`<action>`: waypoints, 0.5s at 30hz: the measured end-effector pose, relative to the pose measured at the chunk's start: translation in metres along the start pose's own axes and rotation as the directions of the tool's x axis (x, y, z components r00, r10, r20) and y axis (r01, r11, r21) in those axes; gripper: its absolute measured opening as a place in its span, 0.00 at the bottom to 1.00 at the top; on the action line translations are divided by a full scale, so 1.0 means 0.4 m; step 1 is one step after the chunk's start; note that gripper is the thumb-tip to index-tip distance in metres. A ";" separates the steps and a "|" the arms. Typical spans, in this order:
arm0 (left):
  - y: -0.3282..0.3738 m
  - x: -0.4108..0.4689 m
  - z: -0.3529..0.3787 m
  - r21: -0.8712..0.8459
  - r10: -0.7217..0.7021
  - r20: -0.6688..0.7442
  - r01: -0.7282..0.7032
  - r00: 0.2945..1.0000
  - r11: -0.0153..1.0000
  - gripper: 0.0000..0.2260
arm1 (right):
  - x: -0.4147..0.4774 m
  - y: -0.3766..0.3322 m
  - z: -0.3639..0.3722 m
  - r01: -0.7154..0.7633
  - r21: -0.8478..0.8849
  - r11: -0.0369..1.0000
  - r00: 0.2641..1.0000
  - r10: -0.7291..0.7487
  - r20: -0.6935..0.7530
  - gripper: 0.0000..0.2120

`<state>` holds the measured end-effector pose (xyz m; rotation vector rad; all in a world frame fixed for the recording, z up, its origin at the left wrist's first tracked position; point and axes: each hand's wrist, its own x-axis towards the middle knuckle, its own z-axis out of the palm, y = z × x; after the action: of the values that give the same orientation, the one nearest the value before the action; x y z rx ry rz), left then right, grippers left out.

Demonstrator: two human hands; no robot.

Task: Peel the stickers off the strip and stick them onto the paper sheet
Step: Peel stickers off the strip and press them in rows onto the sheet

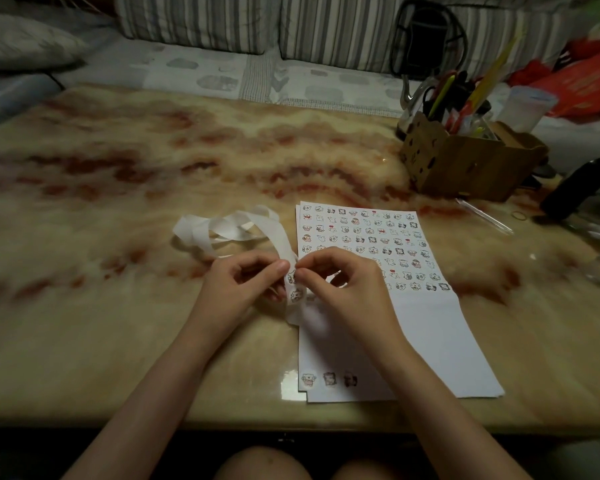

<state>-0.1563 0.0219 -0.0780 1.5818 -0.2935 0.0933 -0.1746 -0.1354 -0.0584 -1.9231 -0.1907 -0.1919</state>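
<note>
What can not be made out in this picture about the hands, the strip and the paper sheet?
- Head view: whether a sticker is lifted off the strip; fingertips of the left hand and right hand cover the spot.
- Paper sheet: the part under the right hand and forearm is hidden.
- Stickers on the sheet: drawings too small to read.
- Cardboard box: contents dim and blurred.
- Black object: cut off by the right edge.

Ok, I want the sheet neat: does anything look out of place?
Three stickers sit alone at the paper sheet's near-left corner, far from the grid at its far end. The strip lies tangled beside it.
</note>
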 end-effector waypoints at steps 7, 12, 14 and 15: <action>-0.010 0.001 -0.001 -0.021 -0.031 0.000 0.031 1.000 0.999 0.09 | -0.005 0.017 0.002 0.064 -0.169 0.984 0.998 -0.065 0.002 0.02; -0.010 0.004 -0.003 0.004 -0.030 -0.017 0.030 0.999 1.000 0.07 | -0.023 0.009 -0.010 0.154 -0.182 0.971 0.988 -0.147 0.047 0.03; -0.011 0.004 -0.004 0.005 -0.023 -0.024 0.023 0.999 1.000 0.07 | -0.031 -0.004 -0.026 0.106 -0.050 0.993 0.993 -0.103 0.060 0.02; -0.011 0.005 -0.004 -0.001 -0.024 -0.029 0.024 0.999 1.000 0.07 | -0.031 -0.007 -0.037 0.053 0.017 0.998 0.997 -0.054 0.050 0.03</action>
<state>-0.1531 0.0235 -0.0819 1.5817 -0.2516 0.0971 -0.1879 -0.1489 -0.0532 -1.9100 -0.2766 -0.1767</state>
